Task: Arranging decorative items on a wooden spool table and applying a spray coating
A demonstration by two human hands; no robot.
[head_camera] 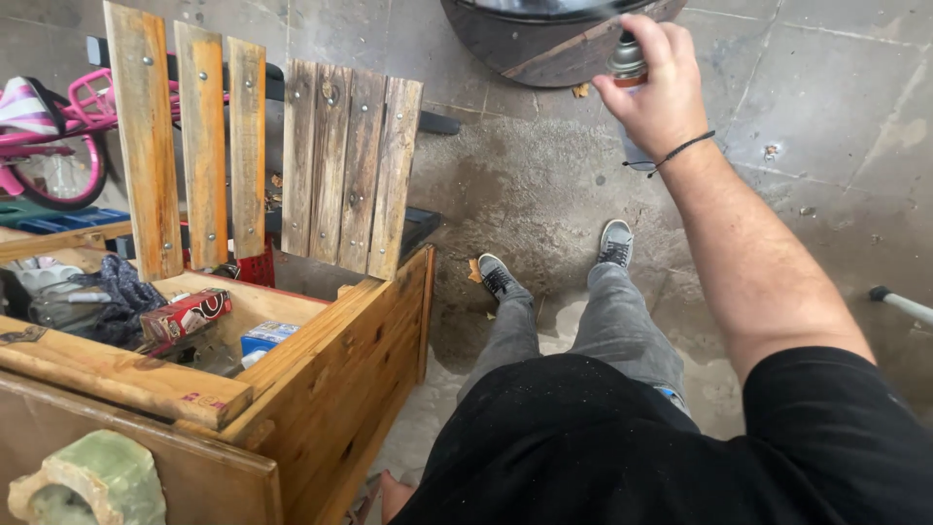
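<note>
My right hand (659, 92) is raised at the top right and is shut on a spray can (628, 60), of which only the top and nozzle show above my fingers. The can points toward a dark round drum (544, 44) at the top edge. My left hand (394, 494) shows only as a small part at the bottom edge, beside the wooden crate (330, 389); its fingers are hidden. My legs in grey trousers and grey shoes (612, 243) stand on the concrete floor.
The wooden crate at left holds a red box (185, 313), a blue box (264, 337) and dark cloth. Wooden slat panels (350, 170) lean behind it. A pink bicycle (58, 136) stands far left. A green stone piece (92, 481) sits bottom left.
</note>
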